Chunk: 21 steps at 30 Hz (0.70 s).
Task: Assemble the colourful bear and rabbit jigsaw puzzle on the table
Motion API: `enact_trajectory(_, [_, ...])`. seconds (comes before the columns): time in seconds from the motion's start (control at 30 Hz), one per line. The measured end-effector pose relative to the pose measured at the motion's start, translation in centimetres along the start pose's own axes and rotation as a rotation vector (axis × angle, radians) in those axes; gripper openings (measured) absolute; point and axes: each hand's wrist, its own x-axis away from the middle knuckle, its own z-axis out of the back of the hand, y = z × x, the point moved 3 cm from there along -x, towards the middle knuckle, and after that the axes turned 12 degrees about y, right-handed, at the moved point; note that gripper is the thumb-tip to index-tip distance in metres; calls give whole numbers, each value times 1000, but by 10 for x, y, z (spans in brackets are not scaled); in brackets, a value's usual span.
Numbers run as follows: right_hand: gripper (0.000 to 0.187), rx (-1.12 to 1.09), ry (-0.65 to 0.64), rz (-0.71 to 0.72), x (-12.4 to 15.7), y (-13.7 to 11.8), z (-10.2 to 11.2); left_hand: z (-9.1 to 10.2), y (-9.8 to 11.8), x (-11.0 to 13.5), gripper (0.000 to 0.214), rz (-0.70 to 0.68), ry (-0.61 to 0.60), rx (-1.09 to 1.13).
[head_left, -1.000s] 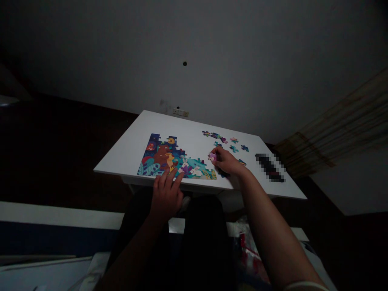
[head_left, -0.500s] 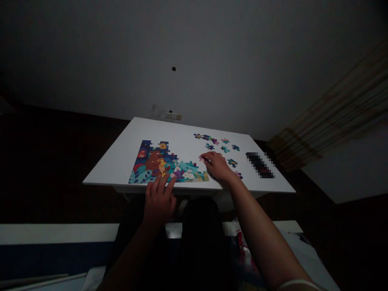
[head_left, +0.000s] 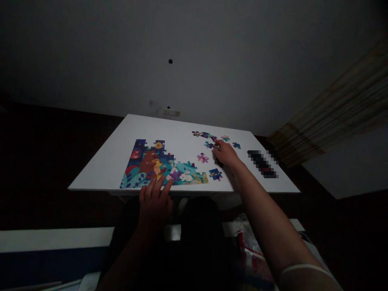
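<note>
A partly built colourful jigsaw puzzle (head_left: 157, 165) lies on the white table (head_left: 103, 169). My left hand (head_left: 154, 199) rests at the puzzle's front edge, fingers spread flat on it and holding nothing. My right hand (head_left: 226, 154) reaches over to the loose pieces (head_left: 209, 135) at the back right. Its fingers are curled together, with the tips pinching a dark teal piece (head_left: 209, 144). A pink piece (head_left: 202, 157) lies alone on the table just left of that hand. A blue piece (head_left: 216, 174) lies near my wrist.
A blurred dark object (head_left: 262, 163) lies at the table's right end. A wall socket (head_left: 171, 112) sits behind the table. A curtain (head_left: 333, 117) hangs at the right. My dark-clad lap (head_left: 194, 242) is below the table edge, with a plastic bag (head_left: 248, 242) beside it.
My right hand let go of the pink piece, which now lies on the table, and moved back and right to the loose pieces. My left hand stayed at the puzzle's front edge.
</note>
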Motion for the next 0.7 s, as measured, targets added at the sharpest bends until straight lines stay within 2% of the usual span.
enact_trajectory(0.17, [59, -8, -13, 7, -20, -8, -21, 0, 0, 4, 82, -6, -27, -13])
enact_trajectory(0.3, [57, -32, -13, -11, -27, -6, -28, 2, 1, 3, 74, -10, -50, -16])
enact_trajectory(0.4, [56, -36, -71, -38, -27, -3, -28, 4, 3, 0, 65, 7, -72, 0])
enact_trajectory(0.5, [61, -53, -105, -47, -23, -2, -23, 7, 7, -4, 58, -11, -57, 3])
enact_trajectory(0.7, [69, -136, -70, -97, -14, -3, -12, 8, 9, -7, 64, -27, -55, 7])
